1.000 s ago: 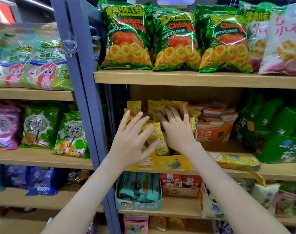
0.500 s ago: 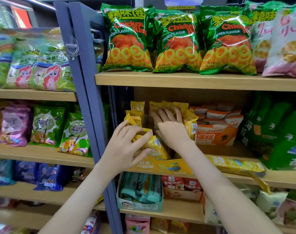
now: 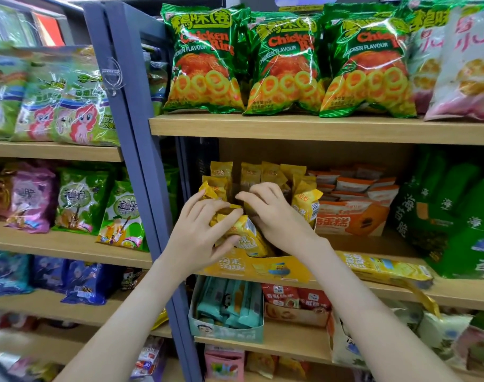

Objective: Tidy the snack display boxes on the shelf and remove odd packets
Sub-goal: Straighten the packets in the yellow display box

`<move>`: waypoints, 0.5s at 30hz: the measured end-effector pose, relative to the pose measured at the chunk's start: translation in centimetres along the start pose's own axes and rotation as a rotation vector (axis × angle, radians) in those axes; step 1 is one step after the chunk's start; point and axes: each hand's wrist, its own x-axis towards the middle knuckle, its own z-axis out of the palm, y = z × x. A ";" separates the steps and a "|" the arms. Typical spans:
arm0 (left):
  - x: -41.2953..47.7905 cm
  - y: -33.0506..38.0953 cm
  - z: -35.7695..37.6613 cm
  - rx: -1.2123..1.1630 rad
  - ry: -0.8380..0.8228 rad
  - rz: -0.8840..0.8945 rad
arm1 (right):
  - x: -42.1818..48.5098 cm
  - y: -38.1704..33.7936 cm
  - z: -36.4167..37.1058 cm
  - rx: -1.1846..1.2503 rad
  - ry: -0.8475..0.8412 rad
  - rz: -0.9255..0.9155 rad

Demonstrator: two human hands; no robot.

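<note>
"One yellow display box (image 3: 262, 267) stands at the front edge of the middle shelf (image 3: 467, 295), just right of the blue post (image 3: 130, 133)," the first inspector reports. "Yellow packets (image 3: 274, 173) stand upright in it, in uneven rows."

"Hands?" asks the second.

"Left hand (image 3: 196, 235): fingers and thumb curled round the front packet (image 3: 249, 235), which leans tilted over the box's front wall. Right hand (image 3: 279, 216): fingers bent down onto the packet tops in the middle of the box, thumb close to the front packet. Whether it pinches anything, I cannot tell."

"Adjacent stock?"

"An orange display box (image 3: 351, 220) sits just beside the yellow one, on its right, with orange-and-white packets (image 3: 353, 184) stacked in it. A flat yellow packet (image 3: 384, 268) lies along the shelf edge in front of it. Green packs (image 3: 472, 213) fill the right end of the same shelf."

"Above and below?"

"Three green chicken-ring bags (image 3: 205, 62) stand side by side on the upper shelf (image 3: 304, 129). A teal box (image 3: 224, 333) of teal packets sits on the shelf beneath, directly under the yellow display box."
</note>
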 end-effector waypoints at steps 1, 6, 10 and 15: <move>0.0 0.0 0.0 0.003 0.001 0.004 | -0.1 -0.2 -0.1 0.019 -0.005 -0.013; 0.1 0.0 0.0 0.021 0.002 0.013 | -0.7 -0.2 -0.5 -0.009 0.054 -0.080; 0.3 0.0 0.0 0.049 -0.005 0.005 | -0.9 -0.3 -1.8 -0.039 0.131 -0.099; 0.8 0.6 -0.4 0.085 -0.029 -0.019 | -1.2 -0.8 -4.5 -0.029 0.256 -0.088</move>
